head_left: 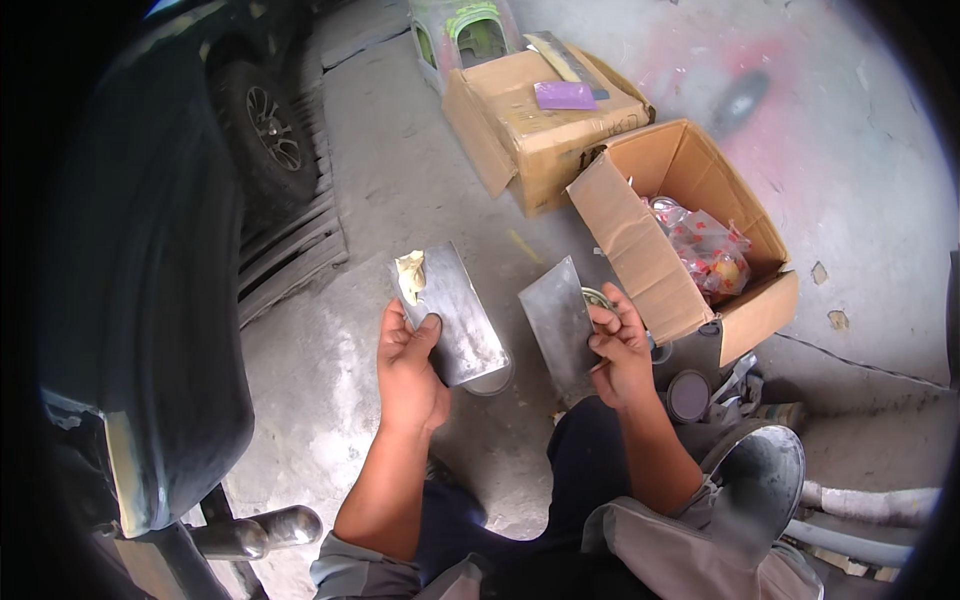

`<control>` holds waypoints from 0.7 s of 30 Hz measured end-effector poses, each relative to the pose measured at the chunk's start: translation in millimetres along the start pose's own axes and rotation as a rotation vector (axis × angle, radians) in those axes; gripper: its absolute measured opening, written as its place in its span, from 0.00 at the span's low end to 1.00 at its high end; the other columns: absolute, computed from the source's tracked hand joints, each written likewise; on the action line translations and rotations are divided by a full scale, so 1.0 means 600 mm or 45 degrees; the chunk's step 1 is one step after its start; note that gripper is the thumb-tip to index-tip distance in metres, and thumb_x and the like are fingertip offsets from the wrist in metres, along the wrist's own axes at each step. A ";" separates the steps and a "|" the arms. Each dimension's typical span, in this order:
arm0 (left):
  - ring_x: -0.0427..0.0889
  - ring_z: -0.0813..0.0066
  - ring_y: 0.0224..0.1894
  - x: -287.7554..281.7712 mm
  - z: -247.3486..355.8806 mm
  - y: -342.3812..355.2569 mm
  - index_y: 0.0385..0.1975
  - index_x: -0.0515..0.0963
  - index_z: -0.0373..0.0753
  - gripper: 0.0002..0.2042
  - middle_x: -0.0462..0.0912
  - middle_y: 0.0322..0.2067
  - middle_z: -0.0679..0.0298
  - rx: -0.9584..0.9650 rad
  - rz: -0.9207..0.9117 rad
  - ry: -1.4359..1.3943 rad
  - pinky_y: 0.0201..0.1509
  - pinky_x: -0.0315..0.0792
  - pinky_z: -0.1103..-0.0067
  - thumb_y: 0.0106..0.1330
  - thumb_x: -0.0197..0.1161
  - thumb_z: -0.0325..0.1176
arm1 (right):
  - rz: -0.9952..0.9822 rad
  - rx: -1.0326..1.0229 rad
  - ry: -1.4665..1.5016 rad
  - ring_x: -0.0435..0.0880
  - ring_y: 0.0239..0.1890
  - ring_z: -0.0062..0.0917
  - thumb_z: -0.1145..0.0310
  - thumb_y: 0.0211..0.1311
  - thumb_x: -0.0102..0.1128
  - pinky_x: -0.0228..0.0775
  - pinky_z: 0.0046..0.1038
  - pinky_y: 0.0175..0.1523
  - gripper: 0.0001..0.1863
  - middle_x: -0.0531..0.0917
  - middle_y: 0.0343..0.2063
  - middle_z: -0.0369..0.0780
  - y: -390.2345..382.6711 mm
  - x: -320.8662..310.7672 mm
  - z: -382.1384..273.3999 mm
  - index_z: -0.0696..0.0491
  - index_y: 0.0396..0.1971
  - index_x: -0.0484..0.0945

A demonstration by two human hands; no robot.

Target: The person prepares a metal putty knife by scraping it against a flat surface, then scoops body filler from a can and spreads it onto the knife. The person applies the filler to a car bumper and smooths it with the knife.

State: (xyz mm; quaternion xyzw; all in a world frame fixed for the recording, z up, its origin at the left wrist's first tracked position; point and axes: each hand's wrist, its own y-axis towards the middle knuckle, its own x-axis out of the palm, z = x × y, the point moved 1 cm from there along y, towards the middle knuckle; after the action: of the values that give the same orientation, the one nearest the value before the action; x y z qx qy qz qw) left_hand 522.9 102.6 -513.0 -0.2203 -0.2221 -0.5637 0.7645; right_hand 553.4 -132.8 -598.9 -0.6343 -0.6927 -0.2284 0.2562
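Note:
My left hand [412,372] is closed on the edge of a flat grey metal plate [460,322], with the thumb on top. A lump of cream-coloured putty [410,274] sticks to the plate's far left corner. To the right, my right hand [622,352] grips a thin metal scraper sheet [556,322] between thumb and fingers, tilted and apart from the plate. Its face looks greyish, with no thick putty on it. Behind the right fingers part of a round tin rim shows. A round container [494,380] peeks out beneath the plate's near edge.
At the left stands a dark car body [140,250] with a wheel [265,130] beside wooden slats. An open cardboard box [640,250] holds plastic wrapping; another box [560,140] carries a purple sheet [565,96]. A grey bucket [765,480] and a round lid [688,396] lie right.

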 end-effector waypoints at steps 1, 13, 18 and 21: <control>0.78 0.74 0.47 0.003 -0.002 -0.001 0.53 0.67 0.37 0.15 0.79 0.45 0.61 -0.046 -0.007 -0.021 0.55 0.71 0.75 0.67 0.49 0.20 | -0.030 0.078 0.083 0.77 0.47 0.17 0.87 0.53 0.51 0.66 0.12 0.42 0.35 0.78 0.47 0.38 0.004 0.001 -0.008 0.54 0.65 0.61; 0.77 0.72 0.51 0.021 -0.035 -0.019 0.57 0.67 0.38 0.19 0.78 0.50 0.60 -0.279 -0.124 -0.031 0.57 0.72 0.74 0.66 0.50 0.21 | -0.288 0.380 -0.052 0.72 0.42 0.13 0.76 0.58 0.62 0.62 0.18 0.51 0.35 0.75 0.37 0.31 0.010 0.039 0.020 0.49 0.66 0.61; 0.74 0.77 0.54 0.021 -0.017 -0.024 0.60 0.63 0.34 0.21 0.76 0.54 0.60 -0.007 -0.110 0.154 0.62 0.63 0.78 0.67 0.49 0.17 | -0.018 0.183 -0.048 0.74 0.42 0.14 0.80 0.58 0.59 0.64 0.19 0.53 0.35 0.77 0.42 0.32 0.034 0.000 0.013 0.49 0.66 0.61; 0.72 0.75 0.57 0.019 -0.014 -0.020 0.65 0.59 0.35 0.24 0.74 0.57 0.60 0.159 -0.104 0.199 0.65 0.61 0.76 0.69 0.51 0.20 | -0.145 0.118 0.035 0.75 0.48 0.18 0.82 0.56 0.58 0.66 0.21 0.54 0.37 0.77 0.46 0.34 0.008 0.024 -0.031 0.52 0.67 0.59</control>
State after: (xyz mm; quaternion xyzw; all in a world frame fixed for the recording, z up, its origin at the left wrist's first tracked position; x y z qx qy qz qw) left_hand 515.3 85.8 -512.2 -0.1182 -0.2052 -0.5950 0.7681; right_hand 558.7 -133.3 -575.1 -0.5781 -0.7339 -0.2191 0.2814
